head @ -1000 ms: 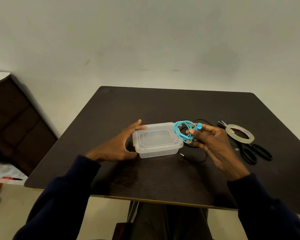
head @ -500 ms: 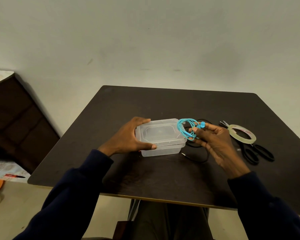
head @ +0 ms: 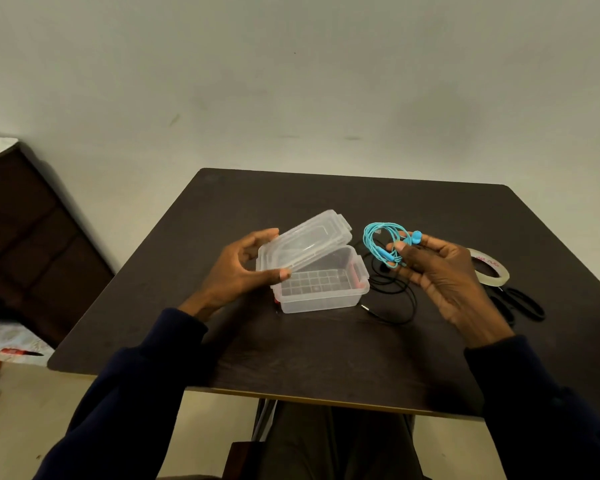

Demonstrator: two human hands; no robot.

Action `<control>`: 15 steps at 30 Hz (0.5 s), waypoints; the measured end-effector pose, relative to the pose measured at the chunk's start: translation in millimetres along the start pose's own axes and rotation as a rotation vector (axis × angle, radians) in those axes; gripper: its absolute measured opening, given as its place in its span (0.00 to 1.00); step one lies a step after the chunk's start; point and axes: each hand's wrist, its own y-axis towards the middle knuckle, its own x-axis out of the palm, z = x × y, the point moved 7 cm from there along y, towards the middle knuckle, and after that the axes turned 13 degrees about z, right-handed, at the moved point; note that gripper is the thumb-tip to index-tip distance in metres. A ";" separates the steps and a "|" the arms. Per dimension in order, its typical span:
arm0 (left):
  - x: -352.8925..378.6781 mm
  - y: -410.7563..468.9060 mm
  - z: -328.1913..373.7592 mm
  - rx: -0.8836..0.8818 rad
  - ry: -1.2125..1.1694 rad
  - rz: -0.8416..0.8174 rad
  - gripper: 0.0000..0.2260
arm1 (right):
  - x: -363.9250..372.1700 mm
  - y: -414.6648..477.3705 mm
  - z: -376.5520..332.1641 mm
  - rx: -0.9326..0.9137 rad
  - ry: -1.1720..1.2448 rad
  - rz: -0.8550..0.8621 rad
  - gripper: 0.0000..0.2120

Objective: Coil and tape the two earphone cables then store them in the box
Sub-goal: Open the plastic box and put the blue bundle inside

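Note:
A clear plastic box (head: pixel 323 296) stands on the dark table (head: pixel 326 348), its inside open to view. My left hand (head: pixel 238 271) grips the box's clear lid (head: pixel 305 242) at its left end and holds it tilted above the box, the right end raised. My right hand (head: pixel 440 271) pinches the coiled blue earphone cable (head: pixel 381 242) just right of the box, above the table. A black earphone cable (head: pixel 395 292) lies loose on the table between the box and my right hand.
A roll of clear tape (head: pixel 492 270) lies at the right, partly behind my right hand. Black scissors (head: pixel 520 304) lie beside it, nearer the right edge. A dark wooden cabinet (head: pixel 32 244) stands to the left of the table.
My left hand has taken hold of the lid and lifted it off the box, tilting it up. My right hand still holds the blue coil, now a little further right.

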 end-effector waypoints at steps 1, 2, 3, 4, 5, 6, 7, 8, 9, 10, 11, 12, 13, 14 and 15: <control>-3.8 -1.1 -2.1 -0.034 -0.073 0.027 0.39 | 0.3 0.8 -0.7 -0.004 -0.015 0.001 0.11; -7.1 -2.7 -4.2 -0.076 -0.157 0.047 0.39 | 1.3 1.9 -1.0 -0.008 -0.038 0.001 0.11; -9.2 -4.7 -6.4 -0.128 -0.249 0.066 0.40 | 3.4 2.2 -1.3 -0.014 -0.066 -0.005 0.11; -10.5 -6.4 -9.2 -0.182 -0.338 0.088 0.41 | 6.4 2.8 -1.1 -0.022 -0.099 -0.018 0.12; -11.0 -8.4 -11.8 -0.233 -0.419 0.108 0.43 | 11.3 3.3 -0.3 -0.034 -0.139 -0.036 0.13; -10.0 -10.0 -13.6 -0.271 -0.478 0.120 0.44 | 17.2 3.3 0.7 -0.055 -0.190 -0.054 0.13; -8.1 -12.0 -14.4 -0.297 -0.516 0.125 0.44 | 23.9 3.3 2.1 -0.083 -0.254 -0.072 0.14; -5.6 -13.0 -15.4 -0.312 -0.537 0.125 0.43 | 31.8 3.7 3.9 -0.114 -0.327 -0.095 0.13; -2.3 -13.5 -15.3 -0.324 -0.555 0.129 0.41 | 39.8 4.1 5.5 -0.146 -0.400 -0.120 0.13; 0.1 -13.5 -15.1 -0.334 -0.565 0.141 0.38 | 48.3 4.5 7.0 -0.180 -0.473 -0.150 0.12; 1.8 -13.4 -14.5 -0.342 -0.570 0.157 0.36 | 56.7 5.0 8.6 -0.219 -0.547 -0.178 0.12; 2.6 -12.8 -14.4 -0.346 -0.572 0.173 0.35 | 64.8 6.0 10.3 -0.261 -0.620 -0.195 0.12; 3.4 -12.0 -14.2 -0.347 -0.575 0.183 0.35 | 71.9 6.5 11.4 -0.301 -0.691 -0.203 0.13; 4.4 -11.4 -14.1 -0.347 -0.582 0.189 0.34 | 78.5 7.3 13.2 -0.341 -0.770 -0.207 0.13; 4.6 -10.9 -14.1 -0.350 -0.594 0.194 0.32 | 85.8 7.1 15.4 -0.375 -0.851 -0.216 0.14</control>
